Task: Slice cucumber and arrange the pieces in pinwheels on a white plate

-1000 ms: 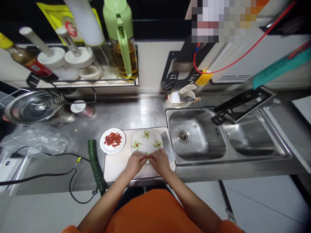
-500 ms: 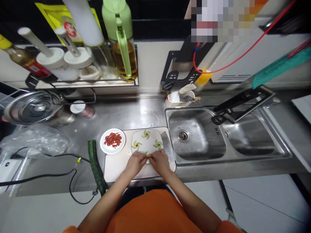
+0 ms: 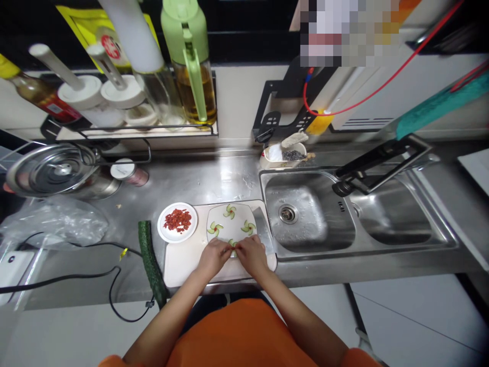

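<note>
A square white plate [image 3: 230, 225] lies on a pale cutting board [image 3: 183, 265], with pinwheels of green cucumber slices around it, each with a red centre. At the plate's near edge, my left hand [image 3: 214, 257] and my right hand [image 3: 252, 254] meet fingertip to fingertip over the nearest cucumber pinwheel [image 3: 232, 243]. Both hands are closed in a pinch. Whatever is between the fingertips is too small and covered to name. A cleaver [image 3: 263, 229] rests on the board, its blade partly behind my right hand. Left of the plate is a white dish [image 3: 161, 232] of small dried red berries.
A whole cucumber [image 3: 150, 257] lies left of the board. To the right is a double steel sink [image 3: 311, 219] with a black faucet [image 3: 367, 165]. Bottles and jars stand on a rack [image 3: 153, 131] at the back. A black cable [image 3: 110, 285] and plastic bag [image 3: 53, 221] lie left.
Almost nothing differs. My fingertips have shifted very slightly over the nearest pinwheel, still pinched together.
</note>
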A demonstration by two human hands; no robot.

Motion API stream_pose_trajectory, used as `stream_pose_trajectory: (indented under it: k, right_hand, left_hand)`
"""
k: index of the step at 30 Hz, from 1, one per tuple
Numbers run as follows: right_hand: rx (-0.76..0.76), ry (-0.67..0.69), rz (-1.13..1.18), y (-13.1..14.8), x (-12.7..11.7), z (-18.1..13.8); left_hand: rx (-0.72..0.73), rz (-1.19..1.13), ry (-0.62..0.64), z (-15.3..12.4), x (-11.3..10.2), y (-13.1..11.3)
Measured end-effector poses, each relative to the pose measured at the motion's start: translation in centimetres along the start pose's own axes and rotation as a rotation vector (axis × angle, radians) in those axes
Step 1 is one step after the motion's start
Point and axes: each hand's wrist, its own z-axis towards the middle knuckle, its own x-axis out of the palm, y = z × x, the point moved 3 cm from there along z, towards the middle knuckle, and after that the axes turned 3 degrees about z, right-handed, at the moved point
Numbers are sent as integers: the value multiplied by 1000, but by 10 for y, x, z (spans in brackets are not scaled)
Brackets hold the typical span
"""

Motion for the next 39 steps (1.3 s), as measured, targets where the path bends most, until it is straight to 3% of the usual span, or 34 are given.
stream_pose_trajectory:
  k: [15, 23, 26, 31, 35, 39]
  right_hand:
    - [-18, -16, -1, 0, -2, 0]
    - [-21, -65, 30, -4, -10, -2]
    - [-35, -147, 75, -13, -17, -5]
    - [51, -335, 154, -36, -21, -8]
    - [118, -328, 156, -42, -19, -7]
    - [131, -280, 134, -38, -20, -5]
  left_hand:
    - [-8, -17, 11, 0, -2, 1]
    - [-22, -54, -83, -5, -18, -2]
    - [-123, -66, -162, -13, -29, 8]
    - [-453, -106, -256, -31, -42, 31]
    - [-649, -276, -209, -38, -33, 39]
    - [-738, -532, -133, -34, -15, 36]
